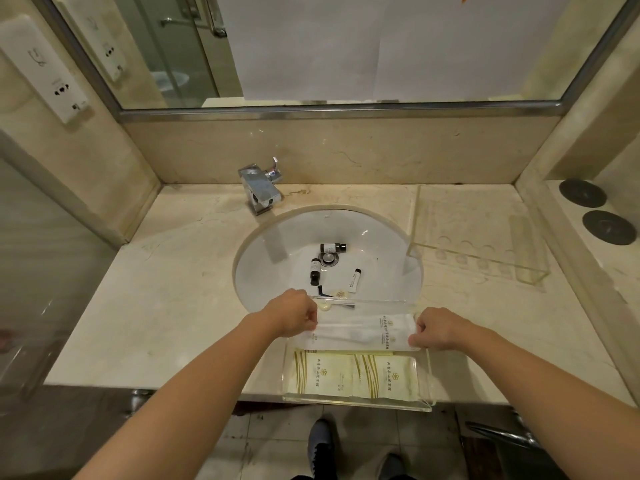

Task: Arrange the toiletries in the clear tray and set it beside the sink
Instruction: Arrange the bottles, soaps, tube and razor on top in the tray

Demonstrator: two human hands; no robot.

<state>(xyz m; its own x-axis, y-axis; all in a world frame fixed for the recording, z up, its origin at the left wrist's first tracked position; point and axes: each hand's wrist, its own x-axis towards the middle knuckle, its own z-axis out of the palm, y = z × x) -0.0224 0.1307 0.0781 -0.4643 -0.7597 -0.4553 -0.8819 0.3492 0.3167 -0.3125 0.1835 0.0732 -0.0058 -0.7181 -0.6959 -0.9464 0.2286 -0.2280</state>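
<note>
Tray, clear plastic, at the front edge of the counter, its near wall overhanging that edge and its far end reaching over the sink rim. Contents: two cream packets flat side by side at the near end; white pouches across the middle.

Left hand: fingers curled shut, pinching the left end of the white pouches. Right hand: closed likewise on the right end. Both appear to be laying or straightening the pouches in the tray.

Loose items in the sink basin: two dark bottles lying beside the drain, a small white tube to their right, a razor-like item and a pale round piece near the front rim, partly seen through the tray wall.

Second clear tray, with round recesses, at the back right corner of the counter, apart from the work.

Risks, as judged:
- Tray overhang at the front edge; downward pressure on the near end could tip it to the floor.
- Far end unsupported over the basin; a push forward could slide it in.
- Bottles are round and lying on a sloped bowl, so likely to roll when reached for.
- Pouches light and slippery; may slide or bunch on release.
</note>
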